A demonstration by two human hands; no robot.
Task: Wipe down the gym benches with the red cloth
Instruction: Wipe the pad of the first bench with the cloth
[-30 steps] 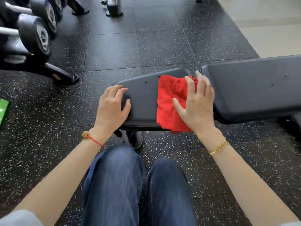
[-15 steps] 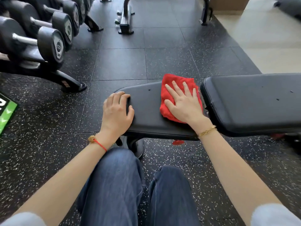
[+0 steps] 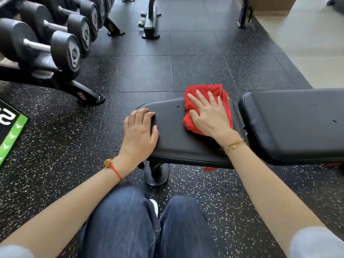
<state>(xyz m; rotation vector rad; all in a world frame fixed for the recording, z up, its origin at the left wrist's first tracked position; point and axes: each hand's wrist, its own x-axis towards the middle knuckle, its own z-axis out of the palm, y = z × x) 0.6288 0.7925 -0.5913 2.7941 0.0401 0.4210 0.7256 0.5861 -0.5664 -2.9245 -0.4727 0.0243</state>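
A black padded bench seat (image 3: pixel 175 140) lies in front of my knees, with the longer back pad (image 3: pixel 294 125) to its right. The red cloth (image 3: pixel 206 91) is bunched on the seat's far right part, hanging slightly past the far edge. My right hand (image 3: pixel 208 116) presses flat on the cloth with fingers spread. My left hand (image 3: pixel 139 133) rests over the seat's left end, fingers curled on its rim.
A dumbbell rack (image 3: pixel 48 51) stands at the far left on the speckled black rubber floor (image 3: pixel 145 71). A green and black floor mark (image 3: pixel 11 131) lies at the left edge. Machine feet (image 3: pixel 150 25) stand farther back. Pale flooring (image 3: pixel 312 45) begins at the right.
My right hand has pushed the red cloth from the seat's near edge across to its far edge. The left hand has stayed on the seat's left end. The view tilted upward.
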